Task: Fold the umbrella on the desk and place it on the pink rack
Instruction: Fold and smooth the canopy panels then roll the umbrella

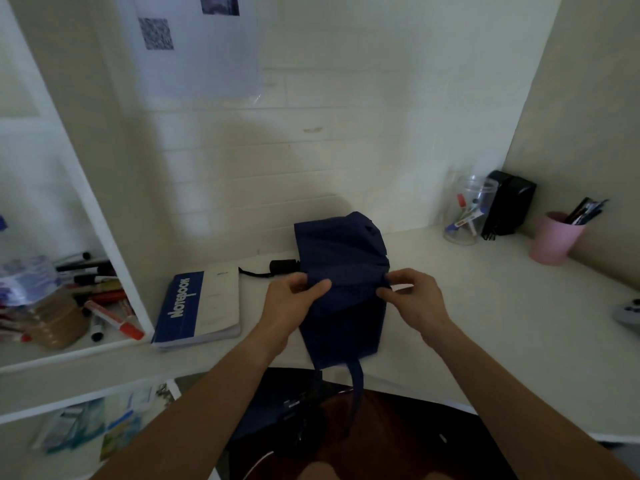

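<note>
A navy blue umbrella lies on the white desk in front of me, its loose fabric bunched and hanging over the near edge. Its black handle with a wrist cord points left toward the notebook. A blue strap dangles below the desk edge. My left hand pinches the fabric on the umbrella's left side. On the right side my right hand pinches the fabric too. No pink rack is in view.
A blue and white notebook lies left of the umbrella. A shelf at far left holds markers and bottles. At back right stand a clear jar of pens, a black box and a pink cup. A grey controller sits at the right edge.
</note>
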Demonstrator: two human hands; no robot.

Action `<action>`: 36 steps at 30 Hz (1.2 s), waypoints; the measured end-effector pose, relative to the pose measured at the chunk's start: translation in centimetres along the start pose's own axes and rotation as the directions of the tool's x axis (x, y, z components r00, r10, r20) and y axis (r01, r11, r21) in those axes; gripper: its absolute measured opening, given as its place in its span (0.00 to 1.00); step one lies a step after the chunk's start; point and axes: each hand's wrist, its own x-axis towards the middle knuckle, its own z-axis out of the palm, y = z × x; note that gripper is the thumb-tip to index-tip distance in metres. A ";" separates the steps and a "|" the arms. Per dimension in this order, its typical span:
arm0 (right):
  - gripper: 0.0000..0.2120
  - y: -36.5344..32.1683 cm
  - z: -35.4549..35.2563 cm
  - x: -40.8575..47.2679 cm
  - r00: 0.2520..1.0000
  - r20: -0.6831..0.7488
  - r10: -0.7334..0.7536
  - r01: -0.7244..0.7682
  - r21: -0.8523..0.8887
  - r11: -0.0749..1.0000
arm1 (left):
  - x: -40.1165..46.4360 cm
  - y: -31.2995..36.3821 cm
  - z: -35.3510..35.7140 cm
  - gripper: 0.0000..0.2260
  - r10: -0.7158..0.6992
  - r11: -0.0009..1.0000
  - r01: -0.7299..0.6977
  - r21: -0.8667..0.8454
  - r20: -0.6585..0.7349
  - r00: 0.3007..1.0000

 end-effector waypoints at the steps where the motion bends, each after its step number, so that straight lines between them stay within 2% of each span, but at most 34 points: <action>1: 0.09 0.0 -0.3 0.0 1.000 0.003 0.004 -0.004 0.035 0.999 | 0.0 0.2 0.0 0.08 0.003 1.000 -0.003 -0.021 -0.005 1.000; 4: 0.05 -0.4 -1.1 -0.6 0.997 0.064 -0.033 0.023 0.147 0.989 | -0.6 0.5 -0.4 0.11 0.007 0.997 -0.006 -0.076 0.015 1.000; 7: 0.06 -0.2 -1.3 -2.1 0.988 0.137 -0.065 0.033 0.224 0.974 | -1.1 -0.9 -1.0 0.21 0.002 0.999 0.000 -0.044 0.041 0.999; 9: 0.10 0.0 -1.2 -3.2 0.984 0.176 -0.017 -0.043 0.333 0.942 | -1.7 -2.3 -1.3 0.25 0.002 0.998 -0.006 0.066 0.067 0.998; 11: 0.13 0.4 -0.9 -4.0 0.970 0.239 0.046 -0.153 0.451 0.879 | -2.3 -3.9 -1.3 0.24 0.005 0.985 -0.021 0.173 0.093 0.996; 13: 0.15 0.7 -0.4 -4.4 0.955 0.282 0.087 -0.223 0.495 0.840 | -3.0 -4.7 -1.3 0.22 0.020 0.972 -0.044 0.231 0.106 0.994; 15: 0.17 1.1 0.1 -4.5 0.947 0.296 0.124 -0.259 0.477 0.840 | -3.2 -5.4 -1.4 0.23 0.032 0.960 -0.060 0.272 0.106 0.994; 19: 0.16 1.6 0.1 -4.5 0.935 0.270 0.228 -0.330 0.434 0.838 | -3.1 -6.2 -1.8 0.32 0.043 0.969 -0.052 0.242 0.045 0.998; 24: 0.14 1.0 0.7 -4.7 0.949 0.189 0.252 -0.306 0.375 0.875 | -3.7 -5.6 -0.9 0.26 0.043 0.963 -0.042 0.267 0.004 0.999; 28: 0.10 1.0 0.3 -5.1 0.950 0.163 0.266 -0.308 0.347 0.886 | -3.9 -5.9 -1.0 0.27 0.131 0.896 -0.093 0.433 -0.057 0.990; 31: 0.10 1.5 0.1 -5.5 0.941 0.190 0.282 -0.324 0.253 0.911 | -4.0 -6.3 -1.1 0.20 0.170 0.836 -0.103 0.538 -0.075 0.983; 36: 0.07 1.6 0.9 -5.5 0.943 0.082 0.324 -0.333 0.297 0.895 | -4.2 -6.0 -0.7 0.17 0.157 0.851 -0.073 0.520 -0.118 0.981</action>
